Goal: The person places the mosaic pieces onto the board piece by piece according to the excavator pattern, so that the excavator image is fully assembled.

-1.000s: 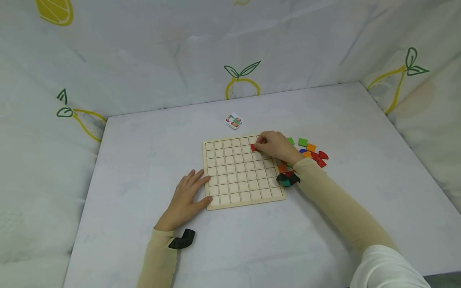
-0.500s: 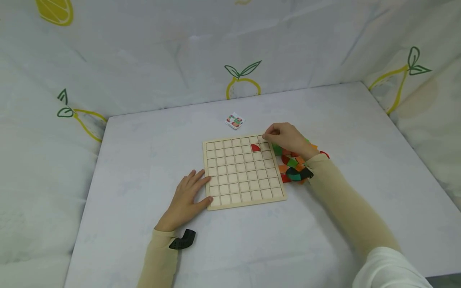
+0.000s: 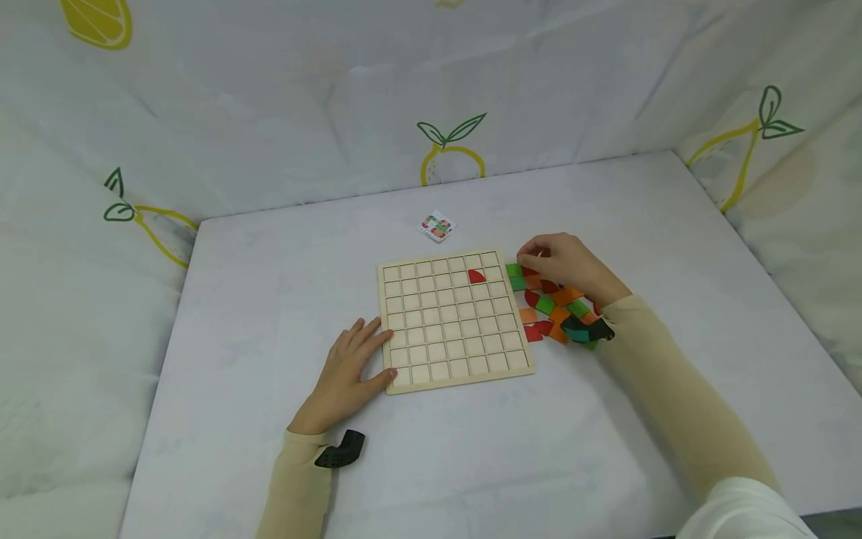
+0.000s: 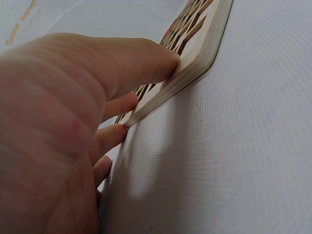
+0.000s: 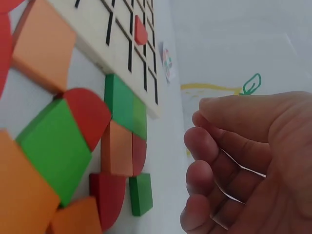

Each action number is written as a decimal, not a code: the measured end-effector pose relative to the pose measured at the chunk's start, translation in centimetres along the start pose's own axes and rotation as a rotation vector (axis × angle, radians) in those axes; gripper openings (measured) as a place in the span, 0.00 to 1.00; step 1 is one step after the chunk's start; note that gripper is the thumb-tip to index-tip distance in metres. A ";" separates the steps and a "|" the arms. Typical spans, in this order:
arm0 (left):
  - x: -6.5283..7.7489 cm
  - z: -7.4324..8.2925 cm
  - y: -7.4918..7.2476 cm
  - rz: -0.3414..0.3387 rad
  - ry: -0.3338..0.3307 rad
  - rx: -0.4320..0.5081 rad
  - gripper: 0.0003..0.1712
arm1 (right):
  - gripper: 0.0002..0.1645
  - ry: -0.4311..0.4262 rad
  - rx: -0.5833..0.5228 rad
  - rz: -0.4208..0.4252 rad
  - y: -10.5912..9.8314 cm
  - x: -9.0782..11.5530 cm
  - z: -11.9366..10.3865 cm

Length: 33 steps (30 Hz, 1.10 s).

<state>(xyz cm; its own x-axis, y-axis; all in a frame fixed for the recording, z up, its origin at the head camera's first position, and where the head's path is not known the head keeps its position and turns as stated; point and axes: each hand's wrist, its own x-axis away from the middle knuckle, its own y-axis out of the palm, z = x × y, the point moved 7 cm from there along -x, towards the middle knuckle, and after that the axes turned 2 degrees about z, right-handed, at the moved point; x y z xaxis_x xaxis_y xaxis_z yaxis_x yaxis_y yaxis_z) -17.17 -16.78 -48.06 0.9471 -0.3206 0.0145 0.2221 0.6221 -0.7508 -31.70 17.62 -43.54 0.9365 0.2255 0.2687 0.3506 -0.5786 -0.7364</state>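
A wooden grid board (image 3: 458, 329) lies flat on the table. One red quarter-round piece (image 3: 477, 276) sits in a cell near its far right corner. My left hand (image 3: 346, 378) rests at the board's left edge, fingers spread, thumb and fingertips on the rim. Just beyond the right side of the board, my right hand (image 3: 562, 262) is raised above the loose blocks. In the right wrist view its fingers are loosely bent, with nothing between them. Nearby lie a green square block (image 5: 140, 194), an orange block (image 5: 117, 148) and a dark red quarter-round block (image 5: 107, 200).
Several green, orange and red pieces (image 3: 544, 305) spread right of the board, partly hidden under the right forearm. A small patterned card (image 3: 436, 226) lies behind the board. White lemon-print cloth (image 3: 303, 112) stands up around the table (image 3: 236, 314).
My right hand has let go of the red quarter-round piece in the board and moved right, over the loose blocks. The left hand has stayed put.
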 end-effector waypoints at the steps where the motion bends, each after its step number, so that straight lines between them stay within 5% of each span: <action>1: 0.0 0.0 0.0 -0.001 -0.001 0.000 0.38 | 0.20 -0.007 0.007 0.001 -0.1 0.1 0.1; 19: 0.0 0.0 0.0 0.003 0.001 0.003 0.38 | 0.15 -0.176 0.099 -0.069 1.0 1.3 1.6; 33: 0.1 -0.1 0.1 -0.001 -0.003 0.004 0.38 | 0.20 -0.259 0.155 -0.051 1.1 1.5 1.0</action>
<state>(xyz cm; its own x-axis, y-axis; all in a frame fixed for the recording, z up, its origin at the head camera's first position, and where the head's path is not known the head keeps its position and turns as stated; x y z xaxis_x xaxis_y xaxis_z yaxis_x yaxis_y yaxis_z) -17.09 -16.81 -48.15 0.9477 -0.3186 0.0173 0.2235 0.6244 -0.7484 -29.95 18.16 -44.58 0.8770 0.4548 0.1547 0.3723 -0.4399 -0.8173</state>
